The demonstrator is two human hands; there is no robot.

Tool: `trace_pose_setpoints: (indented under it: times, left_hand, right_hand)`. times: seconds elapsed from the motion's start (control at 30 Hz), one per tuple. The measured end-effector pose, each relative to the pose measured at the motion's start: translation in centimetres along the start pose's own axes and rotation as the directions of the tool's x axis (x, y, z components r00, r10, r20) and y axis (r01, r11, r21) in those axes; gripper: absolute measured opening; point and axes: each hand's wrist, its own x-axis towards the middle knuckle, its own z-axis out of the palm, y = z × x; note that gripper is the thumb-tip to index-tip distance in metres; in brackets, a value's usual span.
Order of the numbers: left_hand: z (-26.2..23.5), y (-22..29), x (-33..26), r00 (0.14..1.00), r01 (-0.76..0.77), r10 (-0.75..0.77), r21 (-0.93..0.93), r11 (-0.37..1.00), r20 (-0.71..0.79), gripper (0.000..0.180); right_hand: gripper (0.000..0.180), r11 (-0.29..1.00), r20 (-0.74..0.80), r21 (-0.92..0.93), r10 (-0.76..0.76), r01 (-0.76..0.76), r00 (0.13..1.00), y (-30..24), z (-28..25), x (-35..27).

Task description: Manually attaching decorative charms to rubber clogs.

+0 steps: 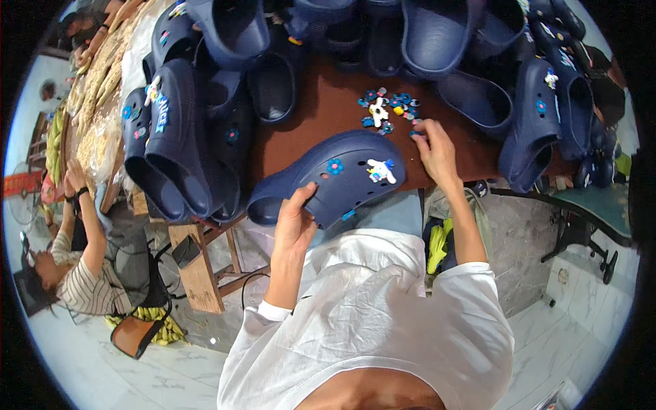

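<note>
A navy blue clog (321,160) lies on its side in front of me, its toe to the right. My left hand (294,225) is closed on its near side, the thumb on the upper. A blue flower charm (335,167) and a white character charm (381,171) sit in holes of the upper, and a light blue charm (349,214) shows on its lower side. Just beyond the toe, my right hand (437,152) pinches a small dark blue shoe charm (414,134) at the edge of a loose pile of charms (378,111).
Brown cloth covers the table (328,89). Many navy clogs (184,130) crowd its left, back and right sides, some with charms. A wooden stool (197,266) stands at the left. Beyond it sits another person in a striped shirt (96,287). A green-topped table (594,208) is at the right.
</note>
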Motion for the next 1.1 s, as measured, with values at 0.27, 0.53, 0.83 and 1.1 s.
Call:
trace_pose_setpoints:
  times: [0.27,0.53,0.83,1.1]
  left_hand:
    - [1.5,-0.5,-0.5,0.997,-0.074,0.072,0.108,0.991,0.022,0.027]
    - [2.2,-0.8,-1.0,0.993,-0.071,0.069,0.019,0.997,0.093,0.020]
    - [-0.3,-0.8,-0.2,0.968,-0.090,0.057,0.126,0.988,0.245,0.018]
    - [1.5,-2.2,-0.6,0.969,-0.242,0.224,0.223,0.944,0.105,0.024]
  right_hand:
    - [0.015,0.885,0.036,0.448,0.126,-0.128,0.991,-2.3,-2.0,-0.6]
    - [0.014,0.897,0.312,0.440,-0.205,0.050,0.927,-14.1,-3.4,-1.0]
    - [0.016,0.909,0.289,0.372,-0.304,0.186,0.908,-15.6,-0.8,-1.5]
    - [0.011,0.924,0.321,0.376,-0.196,0.065,0.926,-16.2,0.0,-2.0]
